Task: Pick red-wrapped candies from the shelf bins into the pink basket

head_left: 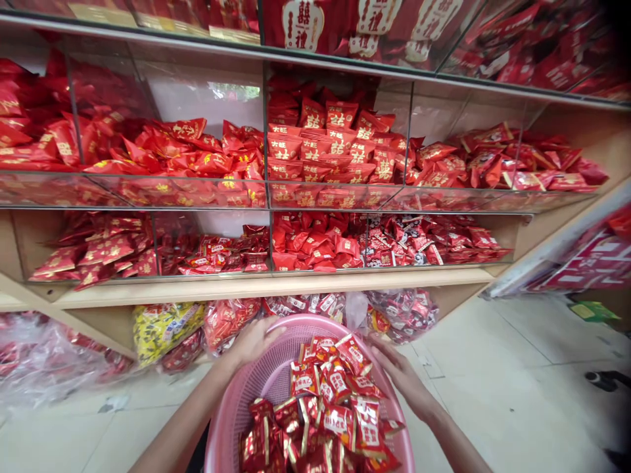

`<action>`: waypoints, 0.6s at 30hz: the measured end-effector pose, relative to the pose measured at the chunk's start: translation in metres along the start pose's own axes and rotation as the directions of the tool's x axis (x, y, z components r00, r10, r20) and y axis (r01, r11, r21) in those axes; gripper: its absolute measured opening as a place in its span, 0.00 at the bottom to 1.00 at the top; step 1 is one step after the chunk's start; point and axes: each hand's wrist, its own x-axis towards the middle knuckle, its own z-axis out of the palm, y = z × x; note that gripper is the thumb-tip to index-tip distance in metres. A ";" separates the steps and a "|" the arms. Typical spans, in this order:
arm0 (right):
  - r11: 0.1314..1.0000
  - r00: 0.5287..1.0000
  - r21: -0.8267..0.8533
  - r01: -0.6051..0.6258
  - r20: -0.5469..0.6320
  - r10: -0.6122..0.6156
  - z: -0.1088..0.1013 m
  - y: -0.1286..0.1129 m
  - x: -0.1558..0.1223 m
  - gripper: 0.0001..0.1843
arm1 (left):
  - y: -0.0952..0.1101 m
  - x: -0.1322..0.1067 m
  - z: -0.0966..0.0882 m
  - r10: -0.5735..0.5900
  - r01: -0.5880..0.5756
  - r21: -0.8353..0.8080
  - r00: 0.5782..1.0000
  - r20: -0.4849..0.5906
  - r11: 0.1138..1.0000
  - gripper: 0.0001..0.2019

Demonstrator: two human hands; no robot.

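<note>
A pink plastic basket (223,414) with mesh walls is held low in front of me, its far rim towards the shelves. Inside lie many red and gold candy packets (339,420), heaped towards the near and right side. My left hand (254,341) grips the far left rim, fingers curled over it and partly blurred. On the far right side, my right hand (394,368) presses against the outside of the rim, its fingertips partly hidden by the basket.
Glass-fronted shelves ahead carry red candy packets (335,154) in divided bins. Below the wooden bottom shelf edge (276,286) stand bags, among them a yellow bag (165,328) and a clear bag (404,312). Tiled floor (493,387) lies to the right, with a green packet (594,311).
</note>
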 end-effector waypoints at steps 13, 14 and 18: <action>0.899 0.957 0.337 -0.281 0.171 0.235 0.016 0.012 -0.030 0.34 | -0.026 -0.062 0.010 -0.099 0.080 -0.141 0.986 -0.134 0.987 0.27; 0.926 0.963 0.272 -0.264 0.133 0.235 0.017 0.015 -0.039 0.34 | -0.024 -0.053 0.008 -0.072 0.057 -0.135 0.991 -0.111 0.989 0.27; 0.981 0.982 -0.048 -0.187 -0.014 0.186 0.022 0.030 -0.085 0.27 | -0.009 -0.008 0.000 0.060 -0.061 -0.039 0.998 -0.023 0.997 0.24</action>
